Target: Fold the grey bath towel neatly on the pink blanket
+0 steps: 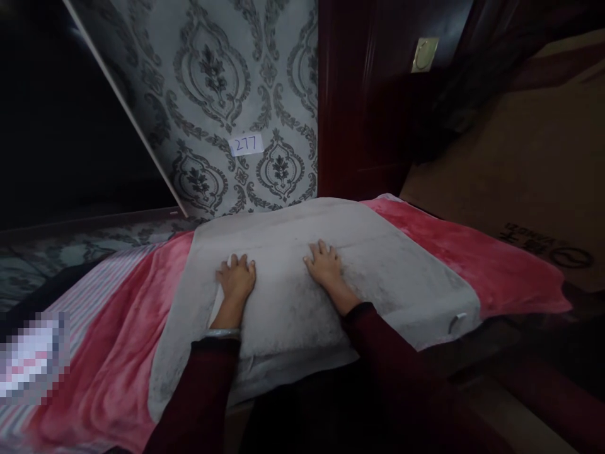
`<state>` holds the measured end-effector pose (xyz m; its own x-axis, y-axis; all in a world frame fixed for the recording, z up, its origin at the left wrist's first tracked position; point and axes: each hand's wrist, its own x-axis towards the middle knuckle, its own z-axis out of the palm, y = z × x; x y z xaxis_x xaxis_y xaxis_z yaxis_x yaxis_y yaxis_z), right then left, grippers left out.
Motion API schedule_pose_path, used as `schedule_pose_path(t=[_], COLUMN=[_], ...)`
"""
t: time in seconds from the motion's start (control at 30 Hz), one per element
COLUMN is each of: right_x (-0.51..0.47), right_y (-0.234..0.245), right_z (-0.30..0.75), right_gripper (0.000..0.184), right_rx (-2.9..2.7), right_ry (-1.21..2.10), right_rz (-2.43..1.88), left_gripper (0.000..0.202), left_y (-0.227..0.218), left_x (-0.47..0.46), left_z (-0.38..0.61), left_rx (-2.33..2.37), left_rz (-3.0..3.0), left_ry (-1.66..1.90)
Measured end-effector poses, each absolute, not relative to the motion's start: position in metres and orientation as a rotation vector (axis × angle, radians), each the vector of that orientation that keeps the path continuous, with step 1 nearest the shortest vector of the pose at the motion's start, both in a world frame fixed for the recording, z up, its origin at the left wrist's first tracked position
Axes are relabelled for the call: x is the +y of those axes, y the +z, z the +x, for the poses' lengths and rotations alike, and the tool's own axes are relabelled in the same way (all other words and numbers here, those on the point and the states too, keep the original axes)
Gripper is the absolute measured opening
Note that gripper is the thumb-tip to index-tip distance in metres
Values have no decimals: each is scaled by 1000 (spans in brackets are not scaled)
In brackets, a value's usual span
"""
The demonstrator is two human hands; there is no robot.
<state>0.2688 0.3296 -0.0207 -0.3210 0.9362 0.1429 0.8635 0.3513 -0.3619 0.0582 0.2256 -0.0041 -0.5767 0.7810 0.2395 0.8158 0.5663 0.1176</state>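
Observation:
A grey pillow (368, 252) lies across a pink fleece blanket (118, 353) on a bed. My left hand (236, 279) rests on the pillow's left part, its fingers curled down onto the fabric beside a bit of white edge. My right hand (325, 263) lies flat on the pillow's middle with fingers spread. Both arms wear dark red sleeves, and a bangle sits on my left wrist.
Grey damask wallpaper (212, 82) with a paper label reading 277 (246, 144) stands behind the bed. A dark red wooden door frame (359, 101) rises at the right. A striped sheet (94, 277) shows at the left. A brown cardboard box (520, 170) leans at the right.

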Motion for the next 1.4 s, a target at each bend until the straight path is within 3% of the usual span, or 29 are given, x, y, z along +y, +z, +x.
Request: schedule_pose_path(t=[0.23,0.43,0.53,0.7,0.83,1.13,1.3,1.4], right_x=[335,348,348,339,334,328,323,319], right_y=[-24,-47,-56,-61,-58,-61,-61,-60], right_z=[278,312,331,346,346,349,368,380], right_gripper=[66,76,76,78,79,74,50,49], right_rx=[-2150,-1982,-1891,-1803,-1807,-1823,-1833,-1768], right_ry=[433,736,891,984,965,969,1144,1416], right_rz=[-1619,-1460,-1392,-1349,-1368,-1210,-856,-823], left_gripper=[58,55,55,59,63,61,67,77], left_y=[9,-3,-17,-27,-23,-18,-12,-9], left_x=[210,181,169,156,147,125,110,104], left_z=[57,43,30,5,-6,1,9,14], left_rx=[-2755,-2796,-2776,-2796,-2849,-2611,-2432,-2419], left_rz=[-1267,-1285,-1286,-1173,-1065,-1391,-1367,-1429], left_ry=[-337,-406,-654,-1476,-1915,-2107,-2460,-2589])
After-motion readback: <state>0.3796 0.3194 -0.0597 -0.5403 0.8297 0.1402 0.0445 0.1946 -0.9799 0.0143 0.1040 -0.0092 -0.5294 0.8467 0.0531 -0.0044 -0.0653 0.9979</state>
